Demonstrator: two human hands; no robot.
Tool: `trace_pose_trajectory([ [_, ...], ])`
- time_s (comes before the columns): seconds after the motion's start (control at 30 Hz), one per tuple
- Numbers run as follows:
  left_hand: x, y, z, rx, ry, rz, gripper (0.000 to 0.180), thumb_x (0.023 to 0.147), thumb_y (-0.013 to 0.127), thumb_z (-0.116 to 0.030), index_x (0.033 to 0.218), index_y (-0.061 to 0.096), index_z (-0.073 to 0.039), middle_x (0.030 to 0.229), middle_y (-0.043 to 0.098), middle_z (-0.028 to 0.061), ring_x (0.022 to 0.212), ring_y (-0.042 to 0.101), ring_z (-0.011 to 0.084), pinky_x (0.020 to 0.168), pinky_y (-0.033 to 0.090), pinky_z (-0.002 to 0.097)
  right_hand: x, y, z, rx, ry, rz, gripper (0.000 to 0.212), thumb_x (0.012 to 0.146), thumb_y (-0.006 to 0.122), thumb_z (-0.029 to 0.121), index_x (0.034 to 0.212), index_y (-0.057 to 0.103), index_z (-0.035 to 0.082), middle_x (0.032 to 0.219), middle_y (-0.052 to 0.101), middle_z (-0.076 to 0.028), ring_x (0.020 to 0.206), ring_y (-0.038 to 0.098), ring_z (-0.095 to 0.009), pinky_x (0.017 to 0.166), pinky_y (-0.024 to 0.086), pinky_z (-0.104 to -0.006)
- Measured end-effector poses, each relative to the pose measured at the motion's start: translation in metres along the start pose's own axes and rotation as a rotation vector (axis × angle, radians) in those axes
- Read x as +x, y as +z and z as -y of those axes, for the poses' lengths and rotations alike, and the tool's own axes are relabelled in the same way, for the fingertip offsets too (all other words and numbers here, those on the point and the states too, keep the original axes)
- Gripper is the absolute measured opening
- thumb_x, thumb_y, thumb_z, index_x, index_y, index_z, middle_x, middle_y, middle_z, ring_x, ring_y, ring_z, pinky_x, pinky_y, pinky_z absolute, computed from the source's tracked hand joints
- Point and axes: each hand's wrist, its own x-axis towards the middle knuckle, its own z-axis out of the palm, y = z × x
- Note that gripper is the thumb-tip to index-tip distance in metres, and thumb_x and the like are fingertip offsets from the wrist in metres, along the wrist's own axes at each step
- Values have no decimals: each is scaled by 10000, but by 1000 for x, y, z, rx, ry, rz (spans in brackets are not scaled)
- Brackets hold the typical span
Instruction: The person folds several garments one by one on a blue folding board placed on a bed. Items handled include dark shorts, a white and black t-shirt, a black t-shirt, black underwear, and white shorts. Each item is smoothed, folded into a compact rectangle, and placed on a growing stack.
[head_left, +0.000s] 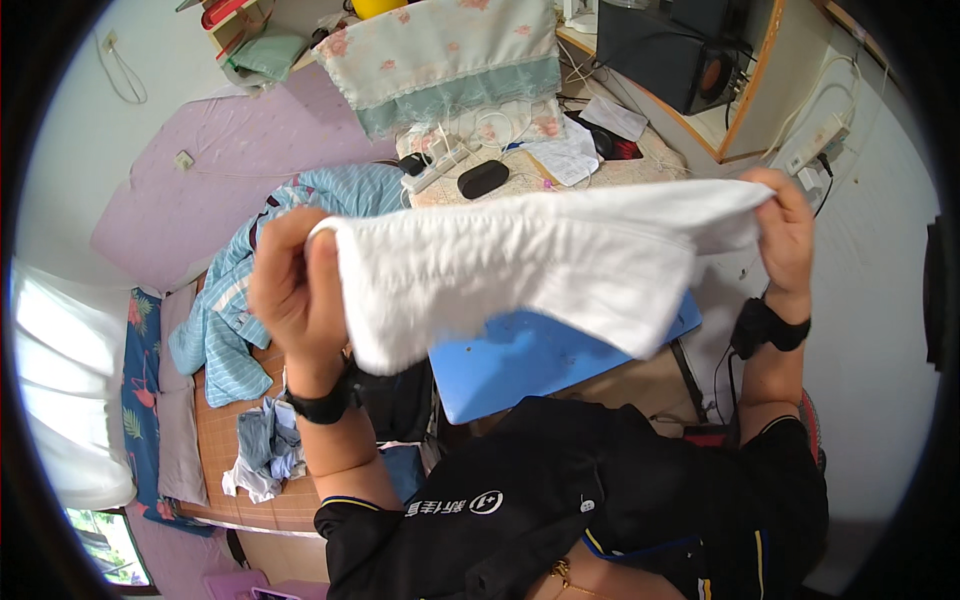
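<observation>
A white garment [520, 260] is stretched out in the air between my two hands, with a gathered, stitched band along its upper edge. My left hand [300, 275] grips its left end, thumb in front and fingers curled. At the other end my right hand [785, 230] pinches the upper right corner. The cloth's lower edge hangs loose and is slightly blurred. Beneath it lies a blue board [530, 365], partly covered by the garment. Dark bands circle both my wrists.
Behind the garment, a desk holds a black oval case [483, 180], a white power strip [435, 172] and papers [565, 155]. A black computer case [655, 60] stands far right. On the bed at left are a striped blue quilt [235, 310] and a small clothes pile [265, 445].
</observation>
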Motion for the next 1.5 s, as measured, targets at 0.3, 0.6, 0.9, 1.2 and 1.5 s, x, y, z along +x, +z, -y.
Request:
trace_pose_trajectory([
  [0.3, 4, 1, 12, 96, -323, 196, 85, 805, 544, -40, 781, 588, 30, 633, 554, 16, 579, 472, 58, 515, 369, 193, 25, 5, -12, 255, 160, 134, 164, 838, 476, 99, 927, 552, -16, 833, 563, -21, 762, 507, -80, 699, 399, -197],
  [0.6, -119, 83, 254, 387, -652, 395, 311, 721, 645, -182, 935, 530, 12, 783, 571, 178, 715, 554, 307, 630, 447, 373, 32, 108, -266, -403, 350, 236, 186, 789, 533, 151, 917, 544, 18, 798, 577, -124, 747, 555, -283, 672, 437, -338],
  [0.9, -279, 76, 200, 487, -556, 1016, 572, 672, 683, -333, 1102, 482, -15, 1131, 457, 216, 1069, 416, 369, 911, 348, 414, -129, 157, -267, -411, 313, 688, 433, 714, 634, 246, 1059, 506, 19, 1066, 477, -167, 1014, 444, -337, 865, 361, -398],
  [1.2, -290, 78, 113, 662, -567, 1378, 1081, 537, 705, -554, 1356, 176, -88, 1374, 121, 259, 1256, 70, 474, 991, 110, 572, -200, 147, -221, -532, 191, 761, 612, 676, 653, 305, 1174, 440, 20, 1313, 296, -169, 1220, 258, -334, 981, 243, -428],
  [1.5, -282, 58, 134, 341, -897, 1140, 597, 725, 621, -380, 1142, 426, 0, 1012, 549, 179, 906, 542, 329, 799, 442, 372, -192, 116, -228, -278, 476, 770, 295, 709, 624, 225, 904, 546, 17, 989, 523, -154, 929, 496, -333, 777, 410, -390],
])
